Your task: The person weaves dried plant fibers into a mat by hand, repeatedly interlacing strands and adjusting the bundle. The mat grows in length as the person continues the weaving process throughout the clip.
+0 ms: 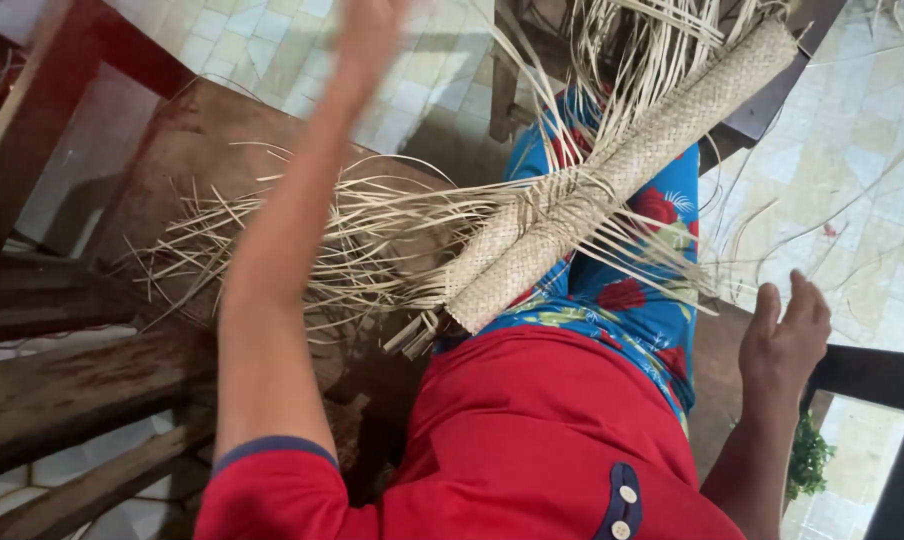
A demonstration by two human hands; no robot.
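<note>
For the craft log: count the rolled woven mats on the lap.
2. The larger woven roll lies diagonally across the lap, toward the upper right. A smaller roll lies against its left side, mostly hidden by loose strips; more may be hidden.

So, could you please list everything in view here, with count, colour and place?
rolled woven mat: one, pale straw, lying diagonally across the lap
loose strips: many, pale straw, fanning from the mat's ends over the bench
wooden bench: one, dark brown, left
tiled floor: cream tiles, top and right
small plant: one, green, lower right
flowered cloth: one, blue with red flowers, over the legs
red shirt: one, bottom centre
left hand: raised, blurred, top edge, empty
right hand: open, right of the lap, holding nothing
</note>
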